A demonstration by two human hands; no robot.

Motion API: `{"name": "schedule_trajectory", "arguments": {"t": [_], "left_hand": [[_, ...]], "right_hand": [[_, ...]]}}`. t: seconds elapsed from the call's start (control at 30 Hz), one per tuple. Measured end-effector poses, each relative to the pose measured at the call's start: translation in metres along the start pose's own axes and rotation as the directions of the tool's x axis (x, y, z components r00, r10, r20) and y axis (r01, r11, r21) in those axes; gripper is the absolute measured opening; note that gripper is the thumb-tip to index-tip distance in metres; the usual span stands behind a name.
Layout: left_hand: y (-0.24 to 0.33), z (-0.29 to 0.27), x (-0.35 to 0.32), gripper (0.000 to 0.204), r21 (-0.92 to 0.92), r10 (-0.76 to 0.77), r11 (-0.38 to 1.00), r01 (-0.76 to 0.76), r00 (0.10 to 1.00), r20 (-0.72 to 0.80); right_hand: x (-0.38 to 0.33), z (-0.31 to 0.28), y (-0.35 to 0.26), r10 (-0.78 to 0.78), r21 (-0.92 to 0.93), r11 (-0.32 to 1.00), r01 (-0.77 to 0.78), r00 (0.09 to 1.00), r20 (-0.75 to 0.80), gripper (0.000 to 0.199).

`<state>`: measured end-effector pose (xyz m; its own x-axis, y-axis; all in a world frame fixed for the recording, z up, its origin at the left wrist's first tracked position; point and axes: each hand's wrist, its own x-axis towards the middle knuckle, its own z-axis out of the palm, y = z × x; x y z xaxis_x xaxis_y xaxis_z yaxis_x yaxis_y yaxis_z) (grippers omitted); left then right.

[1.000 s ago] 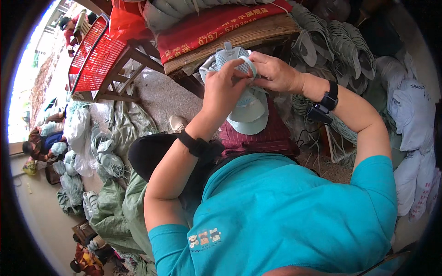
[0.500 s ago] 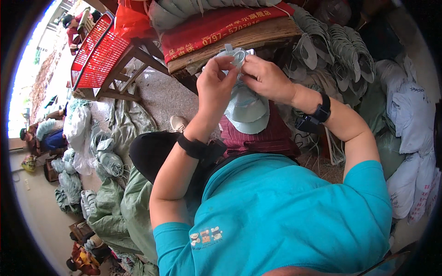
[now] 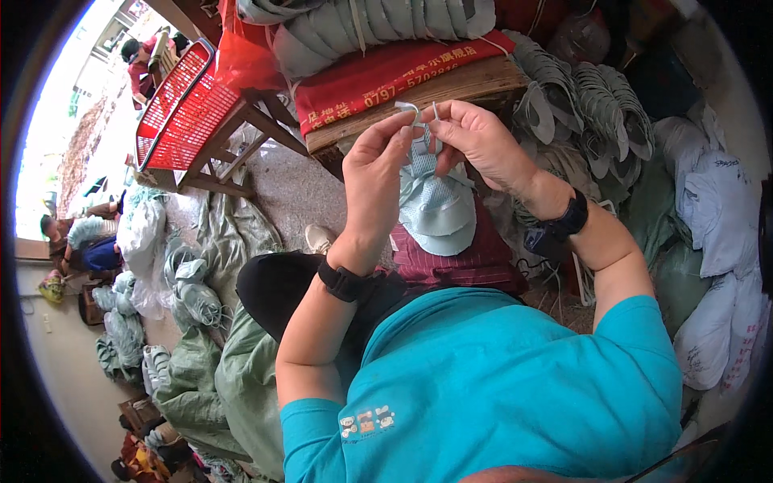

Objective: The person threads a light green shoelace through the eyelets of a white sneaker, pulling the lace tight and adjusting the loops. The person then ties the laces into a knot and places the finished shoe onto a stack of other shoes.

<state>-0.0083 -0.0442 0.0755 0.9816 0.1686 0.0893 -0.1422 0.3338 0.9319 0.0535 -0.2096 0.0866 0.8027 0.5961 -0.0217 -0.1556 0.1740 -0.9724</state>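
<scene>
Pale mint shoe uppers point(image 3: 439, 213) rest in a small stack on the dark red striped cloth point(image 3: 483, 241) over my lap, rounded ends toward me. Above their far end, my left hand point(image 3: 372, 165) is closed in a pinch on a pale shoelace point(image 3: 407, 106), whose tip sticks out past the fingers. Close beside it, my right hand point(image 3: 491, 153) also pinches a strand of lace, with a short end pointing up. A mesh part of the top upper point(image 3: 423, 153) shows between the two hands. The fingers hide where the lace passes through.
A wooden bench point(image 3: 419, 90) stands just beyond my hands, with a red printed cloth point(image 3: 346, 95) and a row of stacked uppers point(image 3: 386, 32). At left is a red basket point(image 3: 181, 105). Bundled uppers point(image 3: 612, 88) and white sacks point(image 3: 721, 209) lie right. Other people sit far left.
My hands have drawn slightly nearer to me, and the lace ends now stand up above the fingertips. The mesh part held up between them has dropped lower. The whole view has shifted a little.
</scene>
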Motion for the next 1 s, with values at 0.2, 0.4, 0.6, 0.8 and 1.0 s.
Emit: {"name": "schedule_trajectory", "arguments": {"t": [0.2, 0.4, 0.6, 0.8, 1.0], "left_hand": [[0.005, 0.003, 0.0, 0.034, 0.447, 0.239, 0.865, -0.227, 0.971, 0.03], [0.012, 0.001, -0.01, 0.045, 0.673, 0.225, 0.703, -0.23, 0.97, 0.097], [0.013, -0.008, -0.017, 0.05, 0.733, 0.219, 0.634, -0.245, 0.967, 0.133], [0.014, -0.015, -0.022, 0.061, 0.795, 0.328, 0.44, -0.418, 0.898, 0.291], [0.023, -0.009, -0.031, 0.066, 0.835, 0.265, 0.36, -0.416, 0.904, 0.336]], "right_hand": [[0.002, 0.005, -0.015, -0.007, 0.007, 1.0, 0.007, 0.994, 0.105, 0.029], [0.007, -0.003, -0.013, 0.009, 0.051, 0.999, -0.015, 0.994, 0.112, 0.03], [0.005, 0.003, -0.015, -0.005, -0.013, 1.0, 0.007, 0.993, 0.114, 0.022], [0.003, 0.016, -0.018, 0.009, -0.123, 0.992, 0.004, 0.995, 0.101, 0.02], [0.002, 0.024, -0.016, -0.05, -0.288, 0.954, 0.076, 0.994, 0.098, 0.015]]}}
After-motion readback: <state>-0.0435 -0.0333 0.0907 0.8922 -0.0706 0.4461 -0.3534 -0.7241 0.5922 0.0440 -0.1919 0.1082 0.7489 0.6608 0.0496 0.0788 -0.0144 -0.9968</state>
